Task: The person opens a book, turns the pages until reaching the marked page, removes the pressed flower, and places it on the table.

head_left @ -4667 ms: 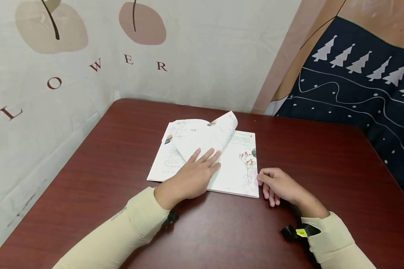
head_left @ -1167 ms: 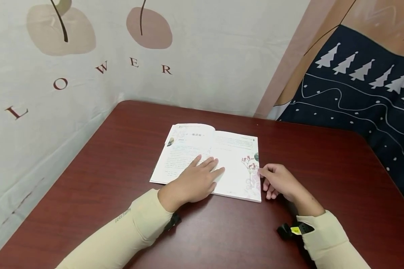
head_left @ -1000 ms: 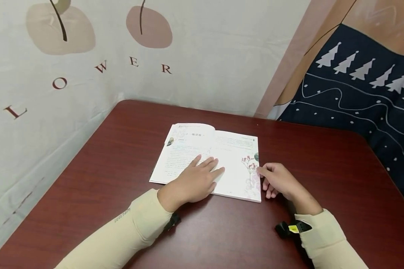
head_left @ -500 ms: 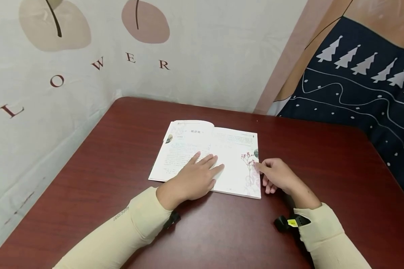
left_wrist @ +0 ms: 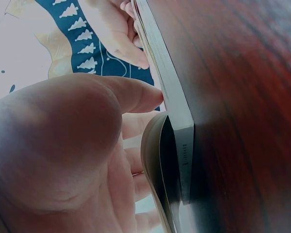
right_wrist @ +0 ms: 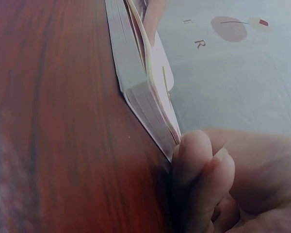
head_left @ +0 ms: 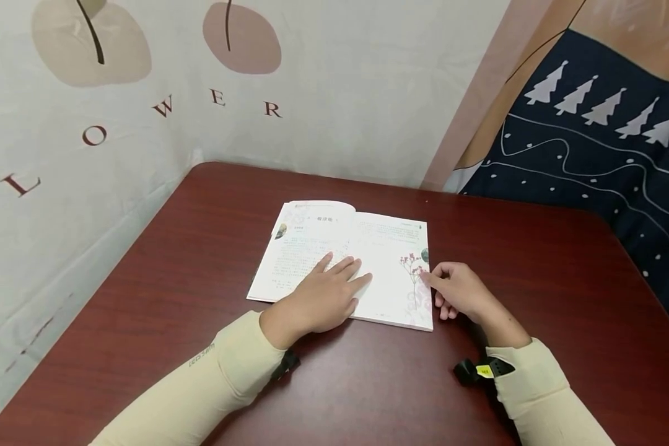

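Note:
An open book lies on the table, printed text on both pages and a red flower sprig on the right one. Flat across its lower middle rests my left hand, fingers spread over the gutter. In the left wrist view the thumb of the left hand reaches to the book's thick lower edge. My right hand pinches the book's right edge, thumb on top of the page and the other fingers curled beside it. The right wrist view shows fingertips of the right hand right at the page edges.
The dark red wooden table stretches around the book. Behind it hangs a pale cloth with letters and fruit shapes; at the right is a navy cloth with white trees. A black wrist camera sits by the right sleeve.
A page that was curled up mid-turn under the left hand now lies flat on the left side. The right hand has shifted slightly up and inward, its thumb coming over the page edge.

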